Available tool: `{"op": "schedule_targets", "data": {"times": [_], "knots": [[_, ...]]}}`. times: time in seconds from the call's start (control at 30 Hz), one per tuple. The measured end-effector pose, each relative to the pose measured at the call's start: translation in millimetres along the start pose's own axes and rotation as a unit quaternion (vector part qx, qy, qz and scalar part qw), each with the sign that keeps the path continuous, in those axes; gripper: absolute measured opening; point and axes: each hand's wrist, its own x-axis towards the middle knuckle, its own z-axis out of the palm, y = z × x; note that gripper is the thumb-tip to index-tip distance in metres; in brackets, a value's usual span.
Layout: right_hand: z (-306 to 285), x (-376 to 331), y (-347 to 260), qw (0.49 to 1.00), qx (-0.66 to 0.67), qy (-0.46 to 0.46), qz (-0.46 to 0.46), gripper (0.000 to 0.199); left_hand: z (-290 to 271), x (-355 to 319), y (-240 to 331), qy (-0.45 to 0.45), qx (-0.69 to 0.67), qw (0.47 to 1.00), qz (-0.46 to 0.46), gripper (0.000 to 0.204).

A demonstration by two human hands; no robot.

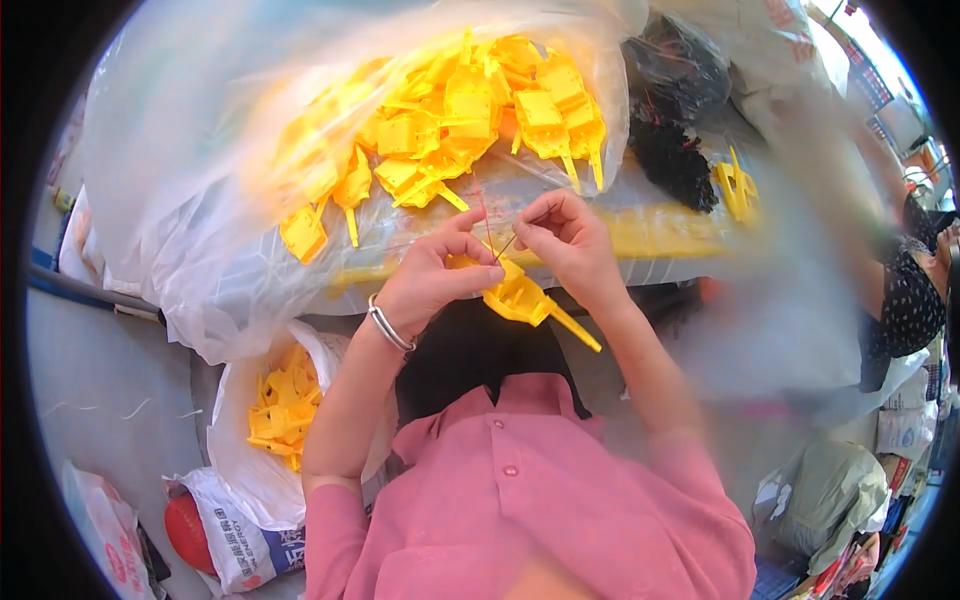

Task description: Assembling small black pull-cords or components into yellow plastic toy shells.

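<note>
A yellow plastic part (520, 298) with a long narrow stem hangs at the near edge of the table, below my two hands. My left hand (450, 262) is closed around its upper end, with a thin red wire (487, 215) rising by the fingers. Pinched in my right hand (562, 238) is a thin dark wire (507, 245), which runs down toward the left fingertips. Whether both wires join the part is hidden by my fingers. Beyond my hands lies a large heap of similar yellow parts (468, 105) on clear plastic sheeting.
A white bag (225, 440) of yellow pieces (283, 405) stands on the floor at left. Black wire bundles (672, 160) lie at the table's back right, near another yellow piece (737, 187). Plastic sheeting (190, 230) drapes over the table's edge. Another person (905, 290) is at far right.
</note>
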Motion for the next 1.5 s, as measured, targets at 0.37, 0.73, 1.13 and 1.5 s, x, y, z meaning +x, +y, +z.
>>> {"op": "schedule_targets", "data": {"times": [0.37,0.73,1.13,1.5], "knots": [[-1,-5,-45,0.832,-0.437,-0.137,-0.312,0.041,-14,15,-10,-0.036,0.116,0.990,0.077,0.014],[-6,-1,-26,0.814,-0.521,-0.167,-0.197,0.011,-10,9,3,-0.027,0.274,0.956,0.097,0.009],[9,3,-34,0.788,-0.526,-0.114,-0.298,0.015,-16,9,13,0.065,0.469,0.829,0.298,0.012],[19,9,-15,0.822,-0.500,-0.044,-0.269,0.009,-24,10,-12,-0.006,-0.210,0.977,0.045,0.020]]}}
